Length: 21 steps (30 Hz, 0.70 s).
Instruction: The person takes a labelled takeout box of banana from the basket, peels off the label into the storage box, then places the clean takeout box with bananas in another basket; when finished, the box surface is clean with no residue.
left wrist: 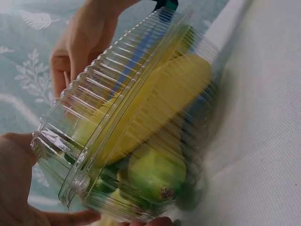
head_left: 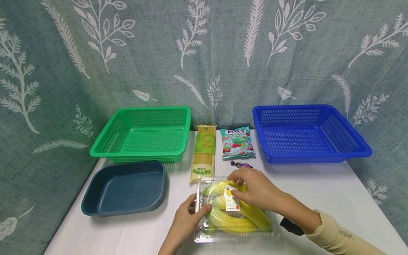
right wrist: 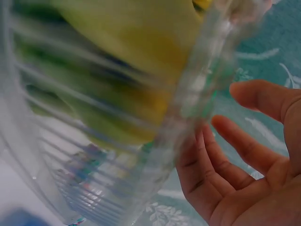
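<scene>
A clear plastic clamshell box (head_left: 220,238) of yellow-green bananas (head_left: 227,221) lies near the front of the table, with a banana label (head_left: 232,203) on its lid. My left hand (head_left: 188,216) grips the box's left side, thumb over the lid's edge and fingers lower down, as the left wrist view also shows. Over the lid's far right part is my right hand (head_left: 256,189), its fingers loosely bent and its thumb close to the label. In the right wrist view that hand (right wrist: 249,174) has thumb and fingers spread apart beside the lid.
Behind the box lie a pack of noodles (head_left: 204,152), a bag of Fox's candy (head_left: 237,143) and a purple-wrapped sweet (head_left: 241,165). A green basket (head_left: 140,154) stands back left, a blue basket (head_left: 318,155) back right. The dark blue tub (head_left: 127,210) sits at left.
</scene>
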Each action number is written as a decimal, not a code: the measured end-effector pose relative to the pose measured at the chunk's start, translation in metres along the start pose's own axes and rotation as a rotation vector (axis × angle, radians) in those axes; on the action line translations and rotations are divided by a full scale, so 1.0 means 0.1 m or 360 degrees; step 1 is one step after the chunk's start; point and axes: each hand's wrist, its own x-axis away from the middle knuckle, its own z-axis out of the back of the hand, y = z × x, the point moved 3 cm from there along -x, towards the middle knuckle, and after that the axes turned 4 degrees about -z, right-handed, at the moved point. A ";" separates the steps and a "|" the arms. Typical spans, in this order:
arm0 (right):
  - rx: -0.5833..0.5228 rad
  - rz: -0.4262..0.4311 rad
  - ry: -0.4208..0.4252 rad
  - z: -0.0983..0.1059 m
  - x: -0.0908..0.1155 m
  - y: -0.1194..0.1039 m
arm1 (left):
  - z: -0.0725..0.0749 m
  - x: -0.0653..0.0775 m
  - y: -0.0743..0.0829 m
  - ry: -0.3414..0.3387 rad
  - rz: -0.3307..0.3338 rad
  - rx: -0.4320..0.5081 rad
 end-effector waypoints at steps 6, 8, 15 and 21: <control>0.0069 0.0053 -0.0029 -0.04 -0.04 -0.03 | -0.01 0.00 0.00 0.0004 -0.0012 -0.0025; 0.0089 0.0058 -0.0040 -0.06 -0.05 -0.04 | -0.01 0.00 0.00 0.0004 -0.0017 -0.0027; 0.0054 0.0086 -0.0087 -0.08 -0.04 -0.05 | 0.00 0.00 0.01 0.0011 -0.0002 -0.0023; 0.0024 0.0066 -0.0119 -0.08 -0.03 -0.04 | -0.01 0.00 0.00 0.0002 0.0006 -0.0010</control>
